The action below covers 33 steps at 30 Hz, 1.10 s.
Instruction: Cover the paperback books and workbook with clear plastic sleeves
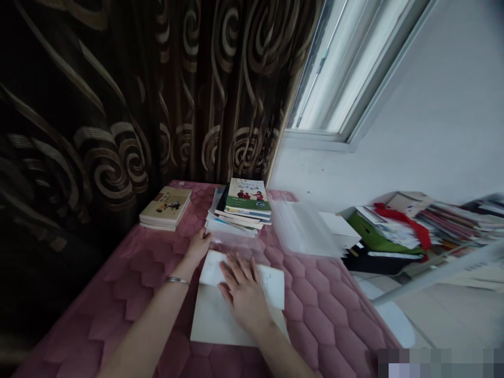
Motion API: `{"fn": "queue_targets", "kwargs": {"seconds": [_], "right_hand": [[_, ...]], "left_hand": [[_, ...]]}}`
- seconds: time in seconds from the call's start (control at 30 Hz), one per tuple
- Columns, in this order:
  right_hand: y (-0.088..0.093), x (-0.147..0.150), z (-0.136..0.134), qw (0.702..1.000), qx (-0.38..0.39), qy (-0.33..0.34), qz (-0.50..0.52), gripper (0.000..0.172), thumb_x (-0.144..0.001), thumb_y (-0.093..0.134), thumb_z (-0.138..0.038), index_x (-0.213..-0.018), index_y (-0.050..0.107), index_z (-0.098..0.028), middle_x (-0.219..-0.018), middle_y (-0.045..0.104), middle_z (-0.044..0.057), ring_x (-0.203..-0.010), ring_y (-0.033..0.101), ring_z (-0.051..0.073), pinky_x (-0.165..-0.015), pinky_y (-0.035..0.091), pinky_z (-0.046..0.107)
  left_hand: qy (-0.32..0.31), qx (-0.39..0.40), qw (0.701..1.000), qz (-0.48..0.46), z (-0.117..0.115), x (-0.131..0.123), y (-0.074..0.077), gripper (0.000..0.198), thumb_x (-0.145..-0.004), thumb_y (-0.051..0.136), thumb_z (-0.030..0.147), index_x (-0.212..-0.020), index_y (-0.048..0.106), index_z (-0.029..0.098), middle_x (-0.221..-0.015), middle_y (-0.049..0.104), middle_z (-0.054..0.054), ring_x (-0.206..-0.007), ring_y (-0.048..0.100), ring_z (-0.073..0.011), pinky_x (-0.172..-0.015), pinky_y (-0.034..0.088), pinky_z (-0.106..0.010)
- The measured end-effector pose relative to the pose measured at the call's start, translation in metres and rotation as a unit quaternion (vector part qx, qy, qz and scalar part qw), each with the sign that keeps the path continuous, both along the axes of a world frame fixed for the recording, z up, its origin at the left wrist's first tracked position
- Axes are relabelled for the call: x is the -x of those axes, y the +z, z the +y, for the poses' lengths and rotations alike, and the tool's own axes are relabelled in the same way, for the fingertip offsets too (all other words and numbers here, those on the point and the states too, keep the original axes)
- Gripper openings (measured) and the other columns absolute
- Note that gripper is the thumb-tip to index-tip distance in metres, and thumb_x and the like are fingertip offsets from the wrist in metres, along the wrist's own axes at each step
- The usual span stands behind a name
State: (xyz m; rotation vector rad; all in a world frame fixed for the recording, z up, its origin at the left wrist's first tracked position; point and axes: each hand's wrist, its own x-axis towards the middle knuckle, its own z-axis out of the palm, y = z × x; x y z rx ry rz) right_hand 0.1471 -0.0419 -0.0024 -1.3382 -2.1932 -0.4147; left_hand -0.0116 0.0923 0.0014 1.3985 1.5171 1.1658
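Note:
A pale booklet or book (216, 315) lies opened out on the pink quilted surface in front of me. My right hand (244, 294) rests flat on its upper part, fingers spread, covering some of the printed page. Beyond the booklet's top left corner, my left hand (200, 245) is closed, pinching the edge of a clear plastic sheet (236, 241). This sheet lies between the booklet and a stack of books (247, 197), whose top one has a green and white cover. A bracelet circles my left wrist.
A smaller pile of tan books (165, 207) sits at the back left, by the dark patterned curtain (220, 94). To the right lie more clear plastic covers (307, 228) and a white box (340, 229). Piled papers and a red cloth (405, 223) stand past the bed edge.

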Motion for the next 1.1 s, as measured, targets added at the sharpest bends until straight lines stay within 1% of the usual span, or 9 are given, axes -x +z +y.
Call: {"fn": "queue_targets", "kwargs": {"seconds": [0.17,0.27,0.37,0.47,0.57,0.63,0.8,0.93,1.1], "right_hand": [[-0.005,0.003,-0.001,1.000,-0.007,-0.006,-0.006,0.039,-0.093,0.047,-0.032,-0.130,0.053,-0.022,-0.139,0.052,0.004,-0.131,0.039,0.026,-0.112,0.017,0.049],[-0.007,0.006,-0.001,1.000,-0.015,-0.006,-0.011,0.039,-0.093,0.047,-0.030,-0.130,0.053,-0.022,-0.139,0.051,0.004,-0.131,0.039,0.026,-0.112,0.017,0.049],[-0.008,0.007,-0.001,1.000,-0.026,-0.009,-0.009,0.038,-0.093,0.046,-0.029,-0.130,0.053,-0.023,-0.139,0.052,0.004,-0.129,0.041,0.026,-0.111,0.018,0.049],[-0.010,0.008,-0.001,0.999,-0.031,-0.012,-0.004,0.037,-0.094,0.046,-0.030,-0.129,0.054,-0.023,-0.138,0.052,0.004,-0.129,0.041,0.026,-0.111,0.020,0.049],[-0.012,0.008,0.000,0.999,-0.030,-0.012,-0.008,0.038,-0.094,0.046,-0.031,-0.130,0.054,-0.024,-0.140,0.051,0.005,-0.130,0.041,0.026,-0.111,0.020,0.050],[-0.012,0.008,0.001,0.999,-0.028,-0.010,-0.015,0.039,-0.094,0.045,-0.031,-0.131,0.053,-0.024,-0.141,0.049,0.005,-0.130,0.040,0.027,-0.112,0.019,0.050],[-0.011,0.007,0.001,0.999,-0.032,-0.005,-0.025,0.040,-0.093,0.046,-0.030,-0.133,0.051,-0.024,-0.142,0.047,0.006,-0.132,0.037,0.027,-0.111,0.019,0.051],[-0.009,0.007,-0.001,0.999,-0.029,0.001,-0.025,0.038,-0.094,0.045,-0.030,-0.130,0.054,-0.023,-0.139,0.051,0.006,-0.129,0.040,0.027,-0.112,0.018,0.051],[-0.009,0.009,-0.004,1.000,-0.017,0.001,-0.009,0.037,-0.094,0.044,-0.031,-0.128,0.056,-0.023,-0.135,0.055,0.006,-0.126,0.043,0.026,-0.111,0.019,0.050]], "left_hand": [[0.005,-0.023,0.996,-0.082,-0.034,0.001,0.001,0.032,-0.074,0.056,0.052,-0.075,0.051,0.021,-0.076,0.069,-0.005,-0.078,0.064,-0.0209,-0.071,0.047,-0.031],[-0.027,-0.013,0.986,-0.164,-0.049,-0.001,0.003,0.041,-0.071,0.058,0.059,-0.085,0.054,0.021,-0.075,0.071,-0.004,-0.075,0.065,-0.0214,-0.066,0.049,-0.031],[-0.061,0.010,0.961,-0.268,-0.059,0.000,0.004,0.048,-0.071,0.063,0.056,-0.100,0.057,0.019,-0.081,0.073,-0.005,-0.078,0.067,-0.0223,-0.068,0.050,-0.031],[-0.110,0.030,0.939,-0.326,-0.065,0.005,0.005,0.054,-0.070,0.070,0.048,-0.113,0.055,0.018,-0.091,0.074,-0.007,-0.086,0.068,-0.0239,-0.075,0.050,-0.033],[-0.180,0.043,0.920,-0.346,-0.070,0.008,0.007,0.070,-0.065,0.078,0.035,-0.126,0.049,0.018,-0.105,0.072,-0.011,-0.094,0.067,-0.0254,-0.081,0.050,-0.035],[-0.196,0.042,0.918,-0.341,-0.071,0.008,0.008,0.076,-0.062,0.080,0.029,-0.129,0.046,0.019,-0.112,0.069,-0.012,-0.096,0.066,-0.0256,-0.081,0.050,-0.034],[-0.205,0.035,0.922,-0.328,-0.072,0.004,0.005,0.072,-0.063,0.079,0.026,-0.128,0.047,0.019,-0.116,0.067,-0.012,-0.101,0.064,-0.0257,-0.083,0.050,-0.033],[-0.202,0.043,0.915,-0.347,-0.071,0.006,0.003,0.072,-0.064,0.077,0.023,-0.128,0.044,0.019,-0.115,0.068,-0.013,-0.098,0.066,-0.0262,-0.082,0.050,-0.034],[-0.186,0.040,0.907,-0.375,-0.070,0.008,0.002,0.072,-0.064,0.078,0.022,-0.127,0.042,0.020,-0.118,0.066,-0.016,-0.098,0.067,-0.0299,-0.085,0.050,-0.041]]}}
